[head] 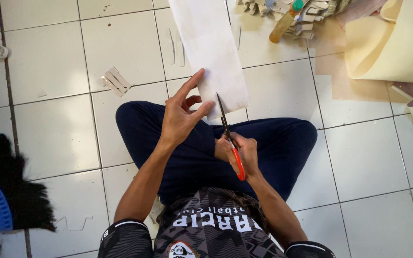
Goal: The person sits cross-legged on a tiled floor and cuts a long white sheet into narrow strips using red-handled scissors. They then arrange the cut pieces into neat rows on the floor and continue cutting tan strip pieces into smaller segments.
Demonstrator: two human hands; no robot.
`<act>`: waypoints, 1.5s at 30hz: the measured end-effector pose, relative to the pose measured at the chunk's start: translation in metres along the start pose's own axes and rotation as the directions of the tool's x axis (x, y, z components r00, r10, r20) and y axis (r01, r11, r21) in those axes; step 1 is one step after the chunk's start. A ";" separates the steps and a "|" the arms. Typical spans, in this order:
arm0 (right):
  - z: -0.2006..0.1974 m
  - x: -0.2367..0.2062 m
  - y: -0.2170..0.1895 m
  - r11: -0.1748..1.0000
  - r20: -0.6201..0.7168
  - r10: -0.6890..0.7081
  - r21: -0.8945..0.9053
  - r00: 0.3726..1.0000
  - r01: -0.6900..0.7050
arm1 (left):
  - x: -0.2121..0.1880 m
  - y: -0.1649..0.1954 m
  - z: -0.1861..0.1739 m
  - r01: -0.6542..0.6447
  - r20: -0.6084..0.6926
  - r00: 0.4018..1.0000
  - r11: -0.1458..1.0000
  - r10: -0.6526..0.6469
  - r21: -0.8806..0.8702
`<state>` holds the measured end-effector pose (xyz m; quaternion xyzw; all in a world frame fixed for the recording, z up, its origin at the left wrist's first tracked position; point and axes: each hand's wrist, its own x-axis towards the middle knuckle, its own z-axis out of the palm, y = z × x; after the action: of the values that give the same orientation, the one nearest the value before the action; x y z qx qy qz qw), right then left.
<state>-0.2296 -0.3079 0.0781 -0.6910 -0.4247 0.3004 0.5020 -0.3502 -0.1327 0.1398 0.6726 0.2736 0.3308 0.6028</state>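
**Scissors at the near edge of the white sheet: orientation and clearances**

Your left hand pinches the near left corner of the white sheet, thumb under and fingers spread on top. Your right hand is clenched around the red handles of the scissors.

Orientation
- The sheet is a long strip. Its long axis runs from your lap away from you, leaning slightly left toward the top of the view, where it leaves the frame.
- The scissors lie almost parallel to that axis. The blade tips point away from you, tilted a little left, and meet the sheet's near short edge slightly right of its middle. The handles point back toward your body.

Edges and room
- The near short edge of the sheet hangs above your crossed legs; its right long edge lies just right of the blades.
- To the right, bare tiled floor lies open up to a cream roll at the far right corner.
- To the left, a small stack of cut strips lies on the floor, well apart from your left hand.
- Far ahead, a pile of cut pieces and a glue bottle sit just beside the sheet's right edge.
- A black brush occupies the floor at your near left.
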 end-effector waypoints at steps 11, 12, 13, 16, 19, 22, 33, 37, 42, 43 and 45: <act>0.005 -0.006 0.010 0.966 0.185 0.146 0.187 0.972 -0.181 | 0.007 -0.023 -0.007 -0.054 -0.138 0.990 0.992 0.038 -0.115; 0.004 -0.007 0.009 0.967 0.200 0.117 0.200 0.973 -0.157 | 0.006 -0.023 -0.007 -0.055 -0.125 0.991 0.995 0.044 -0.088; 0.003 -0.008 0.008 0.967 0.214 0.091 0.213 0.973 -0.138 | 0.004 -0.022 -0.008 -0.053 -0.110 0.993 0.997 0.046 -0.063; 0.001 -0.004 0.005 0.976 0.192 0.132 0.148 0.973 -0.161 | -0.005 -0.017 -0.001 -0.098 -0.040 0.994 0.995 0.098 -0.002; 0.003 0.000 0.003 0.968 0.127 0.096 0.219 0.987 -0.123 | -0.012 -0.012 0.008 -0.036 0.005 0.999 0.998 0.036 -0.043; 0.005 0.001 0.003 0.973 0.104 0.113 0.192 0.988 -0.131 | -0.016 -0.009 0.013 0.039 0.010 0.999 0.996 -0.039 -0.078; 0.009 -0.007 0.003 0.885 0.104 0.315 0.327 0.943 -0.332 | -0.011 -0.018 0.014 0.057 0.020 0.998 0.993 -0.056 -0.104; 0.001 -0.005 -0.007 0.868 0.256 0.263 0.358 0.930 -0.344 | -0.001 -0.019 0.007 0.048 -0.023 0.998 0.995 -0.050 -0.090; -0.005 -0.005 -0.023 0.959 0.248 0.134 0.211 0.959 -0.188 | 0.004 -0.014 -0.001 0.078 -0.017 0.997 0.988 -0.081 -0.135; -0.006 -0.005 -0.024 0.952 0.270 0.179 0.197 0.946 -0.236 | 0.004 -0.013 -0.002 0.055 -0.033 0.998 0.991 -0.060 -0.124; -0.006 -0.006 -0.023 0.921 0.281 0.240 0.236 0.929 -0.309 | 0.004 -0.011 -0.003 -0.008 -0.024 1.000 0.996 0.006 -0.084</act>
<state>-0.2338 -0.3127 0.1015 -0.6243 -0.3358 0.5080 0.4893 -0.3496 -0.1259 0.1295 0.6436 0.2642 0.3521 0.6261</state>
